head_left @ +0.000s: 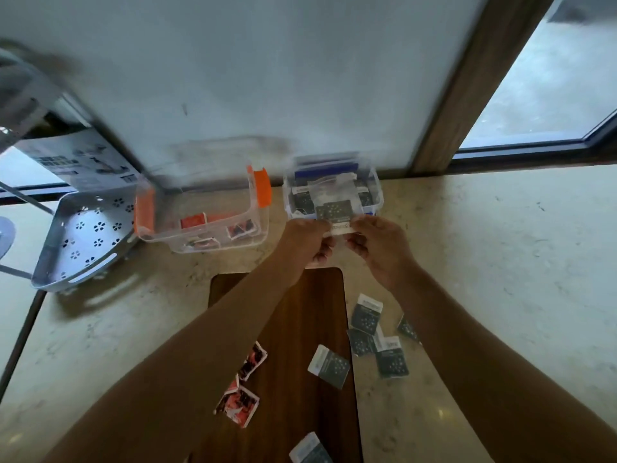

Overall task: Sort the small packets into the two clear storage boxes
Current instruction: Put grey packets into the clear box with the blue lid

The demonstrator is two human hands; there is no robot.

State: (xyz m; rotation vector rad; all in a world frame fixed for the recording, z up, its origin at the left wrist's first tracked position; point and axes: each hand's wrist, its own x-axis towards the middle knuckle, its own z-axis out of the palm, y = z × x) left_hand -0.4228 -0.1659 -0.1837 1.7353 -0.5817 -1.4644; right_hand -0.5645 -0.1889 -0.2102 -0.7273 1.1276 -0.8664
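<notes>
- Both hands meet at the near rim of the blue-latched box (pixel 375 182), which stands at the far edge of the worktop (pixel 500 262) against the wall. The left hand (pixel 305 240) and right hand (pixel 380 243) each pinch an end of one dark packet (pixel 339 212), thumbs and fingertips closed on its white header strip.
- The packet hangs over the box's near wall, seemingly half inside; motion blur makes it hard to say whether it touches the packets already lying there.
- The orange-latched box (pixel 167 235) sits just beside it to the left, with a few red packets (pixel 193 221) on its floor.
- Unsorted stock lies nearer the person: a cluster of dark packets (pixel 390 357) on the worktop to the right of the wooden board (pixel 300 312), one dark packet (pixel 329 365) on the board's right edge, red packets (pixel 238 407) at its left edge, and another dark one (pixel 309 451) at the near edge of view.
- Judged step: dropping a dark packet in with its kind; the sorting is partly done.
- Risks: released too close to the rim, the packet could catch on the wall and slide back out onto the worktop. The forearms pass low over the board, so drawing back carelessly could sweep loose packets off it or mix the colours.
- A grey perforated tray (pixel 83 235) stands at the left edge, well apart from the work.
</notes>
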